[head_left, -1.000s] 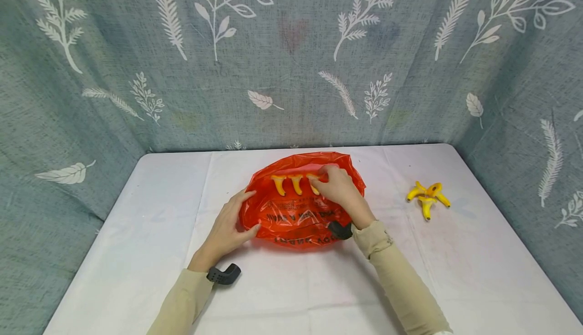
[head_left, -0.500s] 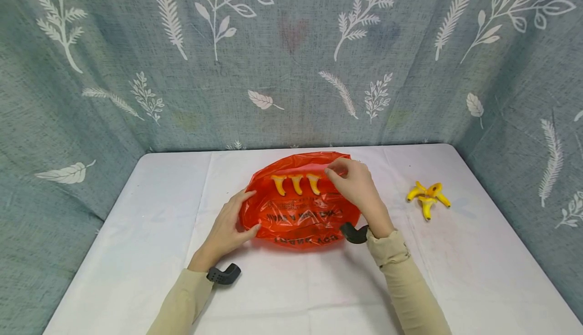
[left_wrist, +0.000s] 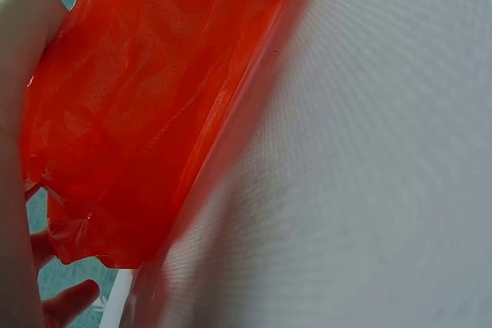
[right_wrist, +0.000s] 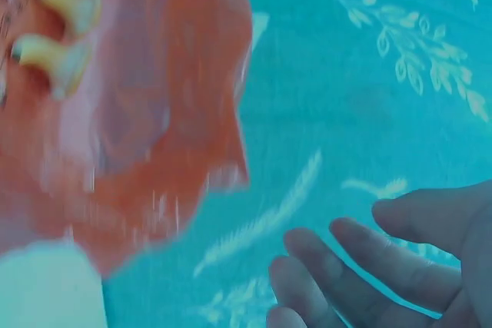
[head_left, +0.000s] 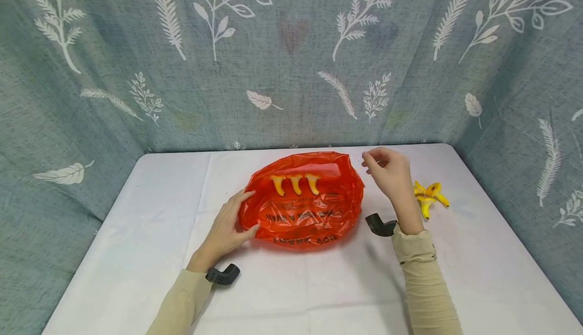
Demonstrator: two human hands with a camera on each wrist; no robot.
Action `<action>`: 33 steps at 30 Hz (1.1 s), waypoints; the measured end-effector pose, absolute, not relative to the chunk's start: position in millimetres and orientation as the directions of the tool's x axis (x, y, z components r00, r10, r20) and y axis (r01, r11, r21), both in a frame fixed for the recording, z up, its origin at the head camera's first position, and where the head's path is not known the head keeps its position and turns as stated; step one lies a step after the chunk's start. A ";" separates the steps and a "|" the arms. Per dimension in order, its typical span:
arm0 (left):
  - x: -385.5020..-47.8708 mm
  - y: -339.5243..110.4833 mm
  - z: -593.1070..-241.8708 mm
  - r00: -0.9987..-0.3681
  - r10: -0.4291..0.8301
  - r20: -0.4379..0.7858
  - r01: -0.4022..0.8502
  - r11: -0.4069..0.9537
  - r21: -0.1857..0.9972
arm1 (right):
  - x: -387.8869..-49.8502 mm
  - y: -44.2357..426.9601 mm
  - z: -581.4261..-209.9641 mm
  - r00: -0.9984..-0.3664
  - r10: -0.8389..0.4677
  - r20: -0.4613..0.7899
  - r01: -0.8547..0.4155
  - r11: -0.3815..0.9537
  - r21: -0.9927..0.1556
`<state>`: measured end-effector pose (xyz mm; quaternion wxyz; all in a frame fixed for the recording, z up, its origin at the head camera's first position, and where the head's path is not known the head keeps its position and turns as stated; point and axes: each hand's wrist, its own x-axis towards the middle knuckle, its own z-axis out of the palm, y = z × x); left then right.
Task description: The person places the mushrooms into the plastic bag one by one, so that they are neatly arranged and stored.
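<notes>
A red plastic bag (head_left: 296,223) with dark print lies with its mouth spread wide on the table. Three small yellow banana-shaped pieces (head_left: 295,184) sit in a row inside it. My left hand (head_left: 224,228) holds the bag's left side, thumb and fingers around its edge; in the left wrist view the red film (left_wrist: 146,113) fills the space beside the hand. Right of the bag, my right hand (head_left: 389,173) is in the air, holding nothing, with loosely bent fingers (right_wrist: 369,282). Beyond it lie several more yellow pieces (head_left: 429,196), partly covered by this hand.
The white-covered table (head_left: 273,294) extends around the bag to both sides and toward me. A grey-green curtain (head_left: 291,72) with white leaf patterns hangs behind the table and along its sides. Dark wrist devices (head_left: 223,274) sit at both cuffs.
My right hand has let go of the third yellow piece in the bag, lifted out and moved right toward the loose pieces. The left hand has stayed at the bag's edge.
</notes>
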<state>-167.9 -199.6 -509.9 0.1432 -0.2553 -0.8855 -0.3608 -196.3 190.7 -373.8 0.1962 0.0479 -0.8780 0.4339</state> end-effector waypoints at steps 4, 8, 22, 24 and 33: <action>-167.8 -199.7 -509.9 -0.827 0.349 0.441 0.558 0.610 0.563 | -199.7 210.2 -375.6 -0.916 0.160 0.367 -0.183 0.648 -0.739; -167.6 -200.2 -509.8 -0.826 0.349 0.443 0.559 0.607 0.565 | -201.3 229.5 -378.3 -0.921 0.219 0.323 -0.079 0.706 -0.704; -167.6 -200.0 -509.1 -0.825 0.355 0.440 0.562 0.603 0.566 | -199.9 280.2 -415.4 -0.885 0.424 0.194 0.228 0.757 -0.613; -167.4 -199.9 -508.4 -0.828 0.354 0.434 0.557 0.603 0.571 | -199.9 284.6 -420.3 -0.876 0.451 0.170 0.264 0.744 -0.614; -166.2 -198.9 -506.8 -0.840 0.347 0.417 0.540 0.611 0.578 | -199.5 298.8 -434.6 -0.877 0.480 0.020 0.383 0.724 -0.573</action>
